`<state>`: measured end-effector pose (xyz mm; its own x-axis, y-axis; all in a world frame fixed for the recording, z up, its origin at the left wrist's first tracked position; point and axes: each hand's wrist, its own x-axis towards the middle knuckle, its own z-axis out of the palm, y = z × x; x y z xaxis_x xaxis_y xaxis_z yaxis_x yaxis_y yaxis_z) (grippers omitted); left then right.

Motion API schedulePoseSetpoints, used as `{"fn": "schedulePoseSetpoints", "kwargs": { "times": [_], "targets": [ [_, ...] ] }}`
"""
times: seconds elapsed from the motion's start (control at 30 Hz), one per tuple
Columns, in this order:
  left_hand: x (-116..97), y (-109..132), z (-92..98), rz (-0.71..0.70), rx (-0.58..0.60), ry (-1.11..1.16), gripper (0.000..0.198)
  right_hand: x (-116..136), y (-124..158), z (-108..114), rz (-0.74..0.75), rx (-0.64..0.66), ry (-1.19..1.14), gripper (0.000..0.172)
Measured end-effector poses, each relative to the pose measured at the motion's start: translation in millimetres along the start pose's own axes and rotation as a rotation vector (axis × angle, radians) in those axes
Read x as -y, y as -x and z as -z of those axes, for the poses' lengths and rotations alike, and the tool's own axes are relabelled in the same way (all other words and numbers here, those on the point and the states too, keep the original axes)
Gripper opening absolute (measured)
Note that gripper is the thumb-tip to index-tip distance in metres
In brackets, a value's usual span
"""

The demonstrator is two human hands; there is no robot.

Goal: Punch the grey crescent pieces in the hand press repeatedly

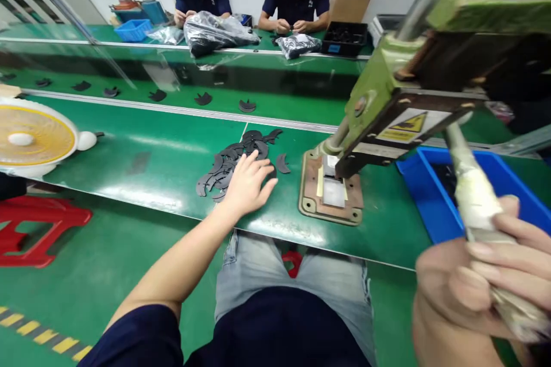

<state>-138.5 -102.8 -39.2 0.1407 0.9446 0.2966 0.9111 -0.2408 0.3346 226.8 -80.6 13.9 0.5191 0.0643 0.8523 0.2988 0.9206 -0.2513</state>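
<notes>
My left hand [249, 182] rests with fingers spread on a pile of dark curved plastic pieces [219, 169] on the green table. One more such piece [282, 163] lies apart, just right of the pile. On the right, my right hand [486, 269] is wrapped round the tape-covered lever handle [473, 189] of a green hand press [374, 86]. Under the press head, a small metal fixture [333, 192] sits on the bolted base plate [307, 183]. Whether a piece lies in the fixture is hard to make out.
A blue bin [434, 200] stands right of the press. Behind the table edge, a green belt [275, 117] carries a row of dark pieces [203, 98]. A white fan [34, 137] lies at the left. Two people sit opposite beside plastic bags [215, 31] and a black tray [344, 39].
</notes>
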Motion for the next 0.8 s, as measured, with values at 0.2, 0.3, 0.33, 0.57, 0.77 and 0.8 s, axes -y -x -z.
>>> {"fn": "schedulePoseSetpoints", "kwargs": {
  "times": [0.2, 0.3, 0.33, 0.57, 0.77, 0.8],
  "targets": [
    [-6.3, -82.0, -20.9, 0.127, 0.224, -0.199, 0.065, 11.2, -2.5, 4.2, 0.090, 0.277, 0.067, 0.046],
    [-7.2, -100.1, -33.8, 0.195, 0.338, -0.236, 0.067, 28.8, -3.9, 10.7, 0.029, 0.379, 0.068, 0.034],
    [-7.4, -103.4, -36.4, 0.221, 0.364, -0.235, 0.062, 32.4, -4.9, 11.9, 0.028, 0.402, 0.063, 0.031],
    [-14.7, -117.5, -38.3, 0.254, 0.382, -0.197, 0.041, 37.1, -10.0, 14.6, -0.014, 0.505, 0.034, 0.014],
    [-13.3, -144.5, -37.8, 0.189, 0.424, -0.154, 0.066, 36.5, -7.1, 15.1, -0.017, 0.484, 0.040, 0.014],
    [-12.1, -148.8, -38.9, 0.164, 0.453, -0.160, 0.067, 36.4, -7.0, 15.2, -0.016, 0.482, 0.038, 0.014]
  ]
}}
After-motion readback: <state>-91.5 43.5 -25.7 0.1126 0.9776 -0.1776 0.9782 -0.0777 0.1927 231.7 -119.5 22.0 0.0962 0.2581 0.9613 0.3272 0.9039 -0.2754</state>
